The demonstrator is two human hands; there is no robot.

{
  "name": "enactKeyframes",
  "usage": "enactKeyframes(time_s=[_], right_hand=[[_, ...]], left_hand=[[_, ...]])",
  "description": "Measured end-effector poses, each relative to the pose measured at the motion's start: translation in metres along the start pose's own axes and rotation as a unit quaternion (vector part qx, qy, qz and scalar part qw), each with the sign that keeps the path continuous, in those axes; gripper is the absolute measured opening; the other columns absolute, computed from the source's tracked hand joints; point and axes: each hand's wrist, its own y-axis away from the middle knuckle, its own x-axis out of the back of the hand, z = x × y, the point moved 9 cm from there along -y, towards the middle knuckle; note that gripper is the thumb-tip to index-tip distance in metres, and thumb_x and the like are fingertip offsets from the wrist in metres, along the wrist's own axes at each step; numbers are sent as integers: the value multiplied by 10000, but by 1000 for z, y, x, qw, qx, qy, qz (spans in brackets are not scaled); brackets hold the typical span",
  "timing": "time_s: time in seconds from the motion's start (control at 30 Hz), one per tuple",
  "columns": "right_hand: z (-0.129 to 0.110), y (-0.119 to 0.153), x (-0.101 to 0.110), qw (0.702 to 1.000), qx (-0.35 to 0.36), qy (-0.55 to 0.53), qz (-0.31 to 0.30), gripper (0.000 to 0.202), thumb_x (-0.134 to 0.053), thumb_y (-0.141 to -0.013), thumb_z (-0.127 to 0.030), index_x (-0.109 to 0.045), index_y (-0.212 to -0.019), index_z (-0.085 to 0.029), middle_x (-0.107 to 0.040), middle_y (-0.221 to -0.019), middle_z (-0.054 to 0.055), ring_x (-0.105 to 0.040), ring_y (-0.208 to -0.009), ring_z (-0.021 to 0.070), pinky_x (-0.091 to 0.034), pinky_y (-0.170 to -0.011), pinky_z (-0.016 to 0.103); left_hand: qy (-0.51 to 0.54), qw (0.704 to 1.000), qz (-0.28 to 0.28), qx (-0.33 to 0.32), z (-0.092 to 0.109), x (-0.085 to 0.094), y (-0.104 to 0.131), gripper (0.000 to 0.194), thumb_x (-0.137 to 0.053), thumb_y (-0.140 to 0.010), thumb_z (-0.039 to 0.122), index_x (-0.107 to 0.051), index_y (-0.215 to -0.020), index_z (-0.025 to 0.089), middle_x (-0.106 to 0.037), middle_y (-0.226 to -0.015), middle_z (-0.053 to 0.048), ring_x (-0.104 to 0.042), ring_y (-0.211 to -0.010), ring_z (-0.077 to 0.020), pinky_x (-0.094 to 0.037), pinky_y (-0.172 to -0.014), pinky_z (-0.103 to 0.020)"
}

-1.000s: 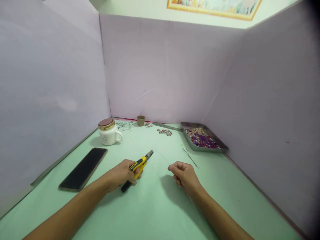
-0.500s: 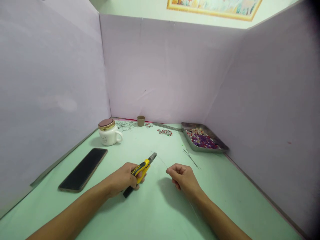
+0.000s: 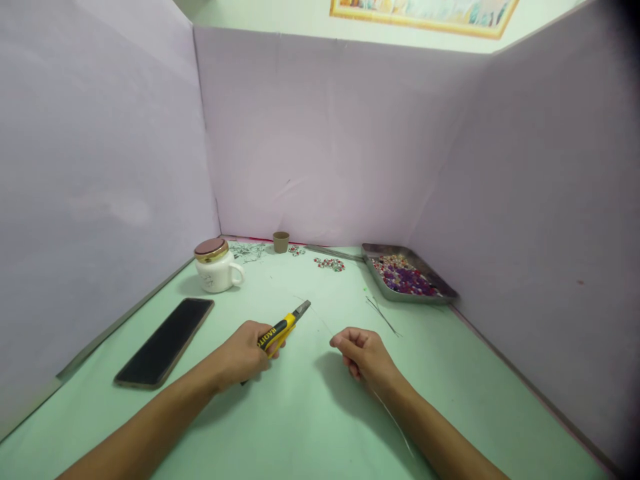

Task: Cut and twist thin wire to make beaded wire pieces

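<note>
My left hand [image 3: 245, 355] is wrapped round the handles of yellow-and-black pliers [image 3: 283, 328], whose metal jaws point up and to the right. In a pinch between thumb and fingertips, my right hand [image 3: 364, 352] holds a thin wire [image 3: 321, 321]. One end of the wire runs up to the plier jaws, and a thin strand trails behind the right wrist toward the near edge. Whether the jaws grip the wire, I cannot tell for sure. Beyond the right hand lie a few loose dark wires [image 3: 383, 315].
At left are a black phone [image 3: 165, 343] and a lidded white mug [image 3: 216, 272]. A small brown cup [image 3: 281, 243], bead pieces [image 3: 329, 265] and wire scraps [image 3: 247, 251] lie at the back. A metal tray [image 3: 395, 295] of beads stands right. Pale panels [image 3: 320, 133] enclose three sides.
The pliers have turned in my left hand so their handles look closer together, and the jaws have shifted slightly up and left. My right hand has barely moved.
</note>
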Motion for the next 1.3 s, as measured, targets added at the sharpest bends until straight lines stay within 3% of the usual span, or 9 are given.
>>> enactKeyframes(time_s=[0.37, 0.67, 0.97, 1.17, 1.23, 1.3], right_hand=[[-3, 5, -1, 998, -10, -59, -33, 182, -586, -644, -312, -540, -637, -136, -420, -397, -76, -297, -302, 18, -196, -300, 148], [6, 4, -2, 986, -45, -157, -46, 192, -615, -621, -304, -543, -670, -133, -398, -391, -82, -269, -303, 9, -154, -298, 139], [3, 6, -7, 986, -32, -147, -65, 187, -613, -638, -308, -554, -668, -133, -410, -392, -76, -278, -301, 9, -167, -299, 143], [4, 5, -7, 984, -35, -155, -77, 183, -619, -630, -299, -551, -662, -132, -404, -402, -76, -268, -311, 8, -153, -301, 143], [5, 5, -6, 984, -41, -155, -80, 183, -626, -622, -296, -546, -650, -134, -403, -403, -75, -263, -312, 10, -143, -297, 145], [6, 5, -5, 983, -40, -158, -80, 180, -628, -622, -293, -546, -646, -134, -401, -405, -74, -261, -315, 11, -138, -297, 148]], left_hand=[[35, 999, -8, -20, 9, 2, 1, 177, -405, -434, 44, -387, -554, 172, -442, -642, 21, -410, -574, -113, -295, -509, -233], [48, 993, -105, -14, 15, -30, 12, 202, -406, -451, 44, -378, -601, 175, -415, -645, 35, -352, -551, -91, -241, -495, -223], [2, 996, -87, -22, 12, -35, 12, 157, -372, -460, 67, -399, -577, 169, -467, -662, 21, -411, -578, -102, -294, -520, -227], [-4, 998, -69, -11, 11, -24, 6, 178, -389, -435, 45, -438, -564, 158, -417, -533, 51, -351, -483, -80, -226, -438, -208], [26, 999, -24, 7, 5, -5, 0, 236, -409, -436, 39, -499, -627, 145, -487, -587, 26, -433, -532, -109, -295, -460, -216], [74, 995, 67, 28, -3, 25, -3, 328, -427, -443, 42, -538, -735, 138, -556, -732, -25, -520, -670, -166, -385, -536, -254]])
